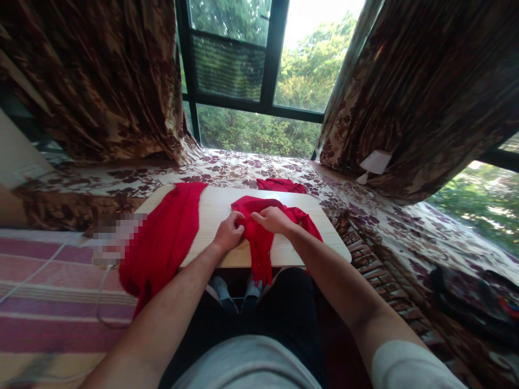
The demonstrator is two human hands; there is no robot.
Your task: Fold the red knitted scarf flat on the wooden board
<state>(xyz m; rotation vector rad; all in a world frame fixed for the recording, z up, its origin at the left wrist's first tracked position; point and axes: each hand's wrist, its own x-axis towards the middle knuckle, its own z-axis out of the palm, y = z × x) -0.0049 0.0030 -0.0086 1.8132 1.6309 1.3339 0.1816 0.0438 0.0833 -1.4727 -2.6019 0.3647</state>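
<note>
While my left grip (230, 232) and right grip (273, 219) pinch its folds, one red scarf (259, 237) lies beneath and between them on the counter (217, 200), fringe (261, 270) over the near edge; one red cloth (170, 237), near-left corner.

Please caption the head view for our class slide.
Left hand and right hand hold fringed red cloth at a pale table before a window.

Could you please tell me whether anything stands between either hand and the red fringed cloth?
Nothing visible does: the left hand and right hand both touch the red fringed cloth directly. The larger draped red cloth lies to their left, out of the way.
</note>
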